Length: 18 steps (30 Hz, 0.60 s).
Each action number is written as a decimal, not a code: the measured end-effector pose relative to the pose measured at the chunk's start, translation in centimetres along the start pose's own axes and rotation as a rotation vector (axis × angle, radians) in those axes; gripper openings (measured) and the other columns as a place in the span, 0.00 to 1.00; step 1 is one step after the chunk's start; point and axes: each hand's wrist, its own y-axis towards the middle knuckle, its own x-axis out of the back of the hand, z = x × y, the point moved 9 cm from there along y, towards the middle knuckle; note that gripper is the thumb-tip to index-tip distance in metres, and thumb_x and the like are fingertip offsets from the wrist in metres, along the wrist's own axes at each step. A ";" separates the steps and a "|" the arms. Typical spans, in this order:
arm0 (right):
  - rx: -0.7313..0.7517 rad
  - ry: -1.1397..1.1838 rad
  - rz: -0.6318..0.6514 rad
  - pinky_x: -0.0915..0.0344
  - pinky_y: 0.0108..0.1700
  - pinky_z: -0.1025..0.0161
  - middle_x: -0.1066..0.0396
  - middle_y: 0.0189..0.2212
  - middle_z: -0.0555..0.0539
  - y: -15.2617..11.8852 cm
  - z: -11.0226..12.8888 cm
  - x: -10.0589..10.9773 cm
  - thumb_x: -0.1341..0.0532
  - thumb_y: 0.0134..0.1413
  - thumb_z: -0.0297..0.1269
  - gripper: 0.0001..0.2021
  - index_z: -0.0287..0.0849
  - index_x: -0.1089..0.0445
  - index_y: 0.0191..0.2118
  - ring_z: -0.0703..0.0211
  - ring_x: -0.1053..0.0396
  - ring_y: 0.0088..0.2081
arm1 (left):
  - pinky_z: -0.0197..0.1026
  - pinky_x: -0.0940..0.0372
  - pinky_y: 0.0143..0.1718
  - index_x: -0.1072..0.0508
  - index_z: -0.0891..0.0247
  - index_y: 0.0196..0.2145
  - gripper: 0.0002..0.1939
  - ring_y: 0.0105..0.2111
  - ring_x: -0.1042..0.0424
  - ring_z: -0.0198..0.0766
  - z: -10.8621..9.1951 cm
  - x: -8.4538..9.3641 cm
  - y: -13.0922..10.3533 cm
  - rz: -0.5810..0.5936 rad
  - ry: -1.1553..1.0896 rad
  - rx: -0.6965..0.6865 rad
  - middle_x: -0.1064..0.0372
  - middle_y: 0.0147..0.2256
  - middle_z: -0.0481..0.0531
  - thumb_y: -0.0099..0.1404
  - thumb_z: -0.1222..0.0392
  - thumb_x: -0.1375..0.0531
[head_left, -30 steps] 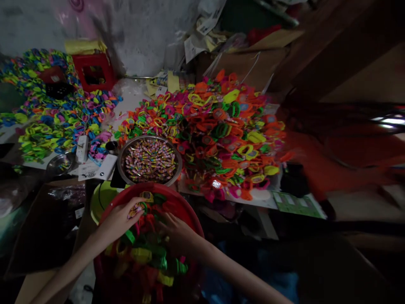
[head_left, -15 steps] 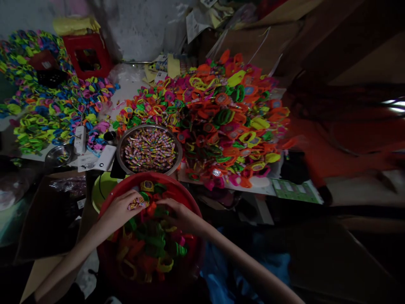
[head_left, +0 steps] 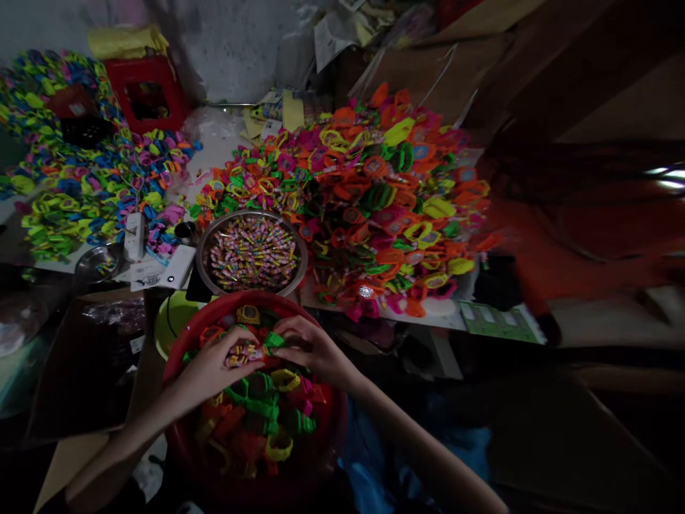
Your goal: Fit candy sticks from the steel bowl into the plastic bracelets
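The left hand (head_left: 217, 364) curls around several wrapped sweets (head_left: 242, 355); the right hand (head_left: 315, 351) pinches a green plastic piece (head_left: 275, 340) just beside them, near the lower centre of the frame. Whether the 2 touch is unclear. A light pinch, with both hands low over the red tub (head_left: 292, 307), would probably keep the pieces aligned and catch drops. Above it, a metal bowl (head_left: 200, 260) holds more sweets.
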 end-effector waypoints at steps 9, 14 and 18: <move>0.338 -0.468 -0.058 0.30 0.48 0.64 0.31 0.47 0.44 -1.0 4.6 -1.1 0.40 0.56 0.29 0.15 0.43 0.37 0.50 0.61 0.31 0.48 | 0.32 0.34 0.31 0.33 0.61 0.36 0.09 0.33 0.26 0.35 0.1 0.2 0.1 -0.064 0.009 0.027 0.27 0.33 0.46 0.62 0.54 0.40; 0.312 -0.495 -0.086 0.28 0.45 0.65 0.38 0.53 0.40 -1.0 5.1 -0.9 0.41 0.57 0.29 0.13 0.42 0.39 0.48 0.61 0.30 0.47 | 0.32 0.34 0.31 0.34 0.61 0.36 0.08 0.34 0.26 0.36 -0.3 0.8 0.1 -0.085 0.091 -0.009 0.26 0.34 0.47 0.63 0.57 0.40; 0.405 -0.600 -0.056 0.33 0.52 0.61 0.36 0.51 0.42 -1.1 6.1 -1.4 0.42 0.58 0.27 0.10 0.43 0.35 0.46 0.59 0.34 0.52 | 0.33 0.35 0.31 0.35 0.61 0.37 0.06 0.33 0.26 0.36 -0.7 1.0 -0.2 -0.121 0.213 -0.081 0.27 0.33 0.47 0.65 0.58 0.41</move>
